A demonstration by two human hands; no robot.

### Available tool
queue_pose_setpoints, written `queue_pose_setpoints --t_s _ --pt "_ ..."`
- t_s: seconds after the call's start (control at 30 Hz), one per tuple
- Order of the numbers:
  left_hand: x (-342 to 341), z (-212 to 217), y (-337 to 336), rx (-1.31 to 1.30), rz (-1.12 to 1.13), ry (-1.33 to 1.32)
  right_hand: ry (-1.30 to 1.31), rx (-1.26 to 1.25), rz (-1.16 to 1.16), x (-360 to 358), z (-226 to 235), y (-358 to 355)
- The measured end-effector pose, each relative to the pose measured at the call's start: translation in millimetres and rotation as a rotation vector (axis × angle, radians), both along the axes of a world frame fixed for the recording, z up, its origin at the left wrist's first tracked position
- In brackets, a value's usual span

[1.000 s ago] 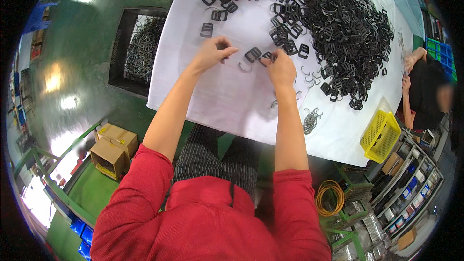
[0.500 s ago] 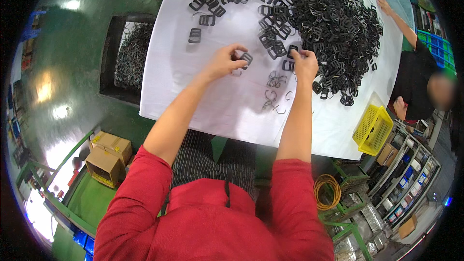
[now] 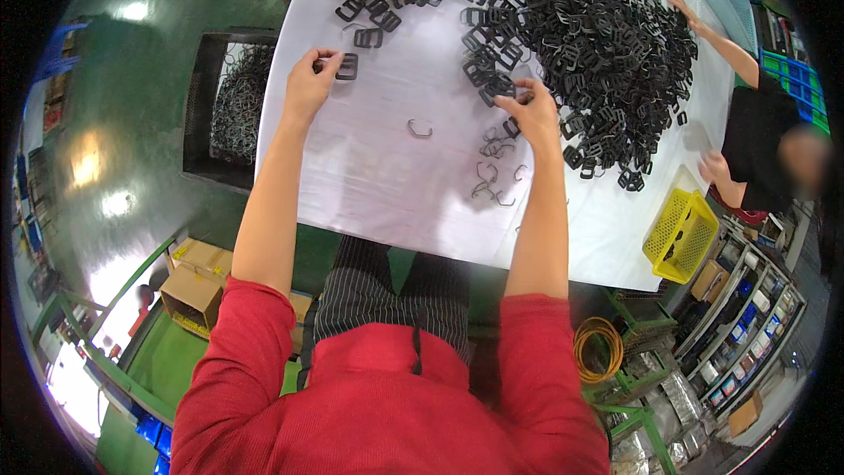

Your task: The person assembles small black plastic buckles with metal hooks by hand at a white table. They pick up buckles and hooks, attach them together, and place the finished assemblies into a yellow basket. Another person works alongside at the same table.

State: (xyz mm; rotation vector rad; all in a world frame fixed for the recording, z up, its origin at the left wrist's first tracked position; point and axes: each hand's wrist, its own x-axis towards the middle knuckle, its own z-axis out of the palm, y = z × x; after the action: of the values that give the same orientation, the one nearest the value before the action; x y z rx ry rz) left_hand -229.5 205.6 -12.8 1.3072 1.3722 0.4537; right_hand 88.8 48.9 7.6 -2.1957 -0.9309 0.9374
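Observation:
My left hand (image 3: pixel 309 86) is at the left of the white table with its fingers closed. A dark bit, apparently a black strap buckle (image 3: pixel 318 65), shows in its grip, mostly hidden. Just beside its fingertips lies another black buckle (image 3: pixel 348 67) with a crossbar. Over the near edge of the buckle pile, my right hand (image 3: pixel 533 114) has its fingers pinched around something dark that looks like a buckle. Next to those fingertips lie more buckles (image 3: pixel 499 85). One open metal ring (image 3: pixel 420 128) rests between my hands, and several more bent rings (image 3: pixel 489 183) lie below my right hand.
A large heap of black buckles (image 3: pixel 607 62) covers the right of the white table (image 3: pixel 369 176). A yellow basket (image 3: pixel 681 236) stands at the right edge. A co-worker (image 3: pixel 763 141) reaches in there. A dark crate of metal pieces (image 3: pixel 242 105) sits left of the table.
My left hand has moved left with the buckle, uncovering the metal ring. My right hand has shifted slightly left and down. The co-worker's lower hand has moved toward the table.

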Motion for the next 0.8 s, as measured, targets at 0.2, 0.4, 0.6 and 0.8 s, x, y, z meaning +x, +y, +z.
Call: queue_pose_setpoints --t_s 0.2,0.4,0.6,0.8 --pt "29.1 -9.7 -7.9 0.537 -0.124 0.53 -0.423 -0.234 0.127 -28.8 -2.7 26.8" --pt "25.2 -1.9 -5.4 0.44 -0.195 0.527 -0.118 -0.091 0.023 -4.4 -4.6 6.8" --pt "19.0 6.6 -16.1 0.114 -0.196 0.15 -0.103 -0.155 0.115 22.6 12.6 -35.7" --pt "62.2 32.4 -77.0 -0.438 -0.118 -0.262 -0.378 -0.342 0.152 3.7 4.3 -38.4"
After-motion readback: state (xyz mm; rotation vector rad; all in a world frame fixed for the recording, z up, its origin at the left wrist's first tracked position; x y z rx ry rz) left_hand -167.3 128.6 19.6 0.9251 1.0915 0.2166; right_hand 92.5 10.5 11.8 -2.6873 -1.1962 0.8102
